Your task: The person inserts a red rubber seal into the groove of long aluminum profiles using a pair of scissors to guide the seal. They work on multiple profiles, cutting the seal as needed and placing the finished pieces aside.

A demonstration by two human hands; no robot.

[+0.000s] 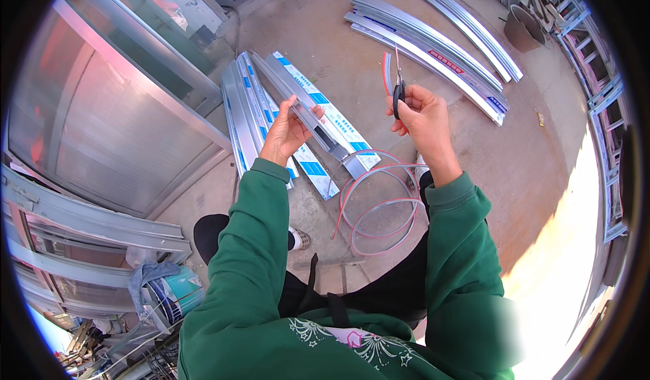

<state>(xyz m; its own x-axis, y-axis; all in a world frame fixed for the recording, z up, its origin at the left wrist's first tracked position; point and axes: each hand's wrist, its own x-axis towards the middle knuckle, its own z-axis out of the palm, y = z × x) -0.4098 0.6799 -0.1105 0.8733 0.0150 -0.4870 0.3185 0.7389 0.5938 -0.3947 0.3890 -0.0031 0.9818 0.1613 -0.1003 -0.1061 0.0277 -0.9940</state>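
My left hand (292, 135) is closed around a long grey aluminium profile (330, 141), which slants from the far left down toward my feet. In my right hand (425, 117) is a pair of scissors (399, 94) with black handles, its thin blades pointing away from me. A short end of red-edged, greyish strip (387, 74) stands up beside the scissors and runs into the same fingers. Below my hands, a loose coil of similar strip (386, 234) hangs or lies in wide loops near my right leg; which of these I cannot tell.
Film-covered profiles (315, 170) lie on the ground under my left hand. More long metal profiles (433, 55) lie at the far right, near a bucket (523, 29). Framed panels (122, 123) lean at the left, above a teal bucket (177, 292). Metal racking (602, 99) lines the right edge.
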